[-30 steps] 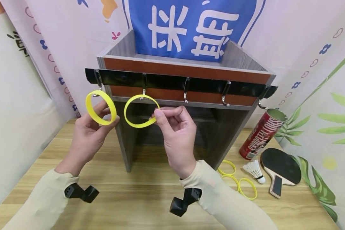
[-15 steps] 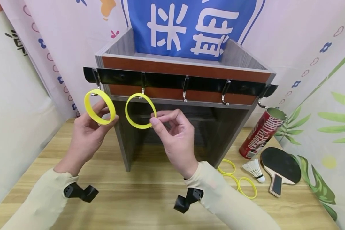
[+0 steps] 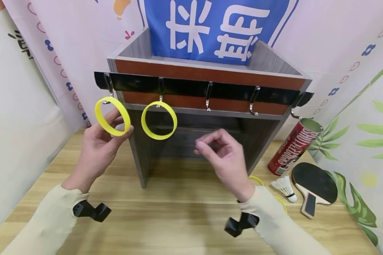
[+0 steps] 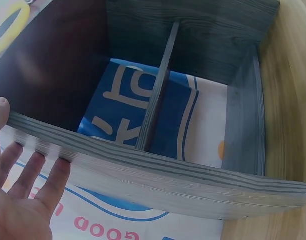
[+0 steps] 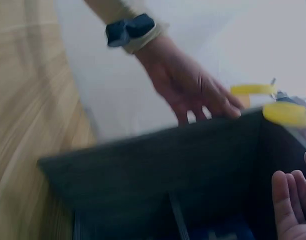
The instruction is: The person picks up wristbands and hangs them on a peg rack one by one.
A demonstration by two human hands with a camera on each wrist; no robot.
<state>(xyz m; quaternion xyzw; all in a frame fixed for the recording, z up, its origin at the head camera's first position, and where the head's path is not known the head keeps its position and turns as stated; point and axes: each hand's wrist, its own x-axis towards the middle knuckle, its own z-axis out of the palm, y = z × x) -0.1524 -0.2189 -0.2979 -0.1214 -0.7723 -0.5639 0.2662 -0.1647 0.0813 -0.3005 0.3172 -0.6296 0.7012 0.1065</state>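
A yellow ring [image 3: 127,122] hangs from the leftmost hook [image 3: 109,83] of a black hook strip [image 3: 185,85]. Another yellow ring [image 3: 160,137] hangs on the second hook [image 3: 161,86]. The strip lies across the front of a grey wooden shelf unit [image 3: 135,152]. My left hand [image 3: 97,145] grips the unit's left side panel; in the left wrist view the thumb is at its front edge and the fingertips [image 4: 60,167] are on the outer face. My right hand [image 3: 225,156], fingers loosely bent, holds nothing in front of the unit.
To the right stand a red cardboard tube [image 3: 290,150], a shuttlecock [image 3: 284,188] and a black table tennis bat [image 3: 316,182]. More yellow rings [image 3: 256,179] lie on the wooden table [image 3: 166,219], partly hidden behind my right forearm. Printed cloth hangs behind.
My right hand has let go of the second yellow ring, which now hangs on its hook, and has drawn back to the right. My left hand has stayed on the side panel.
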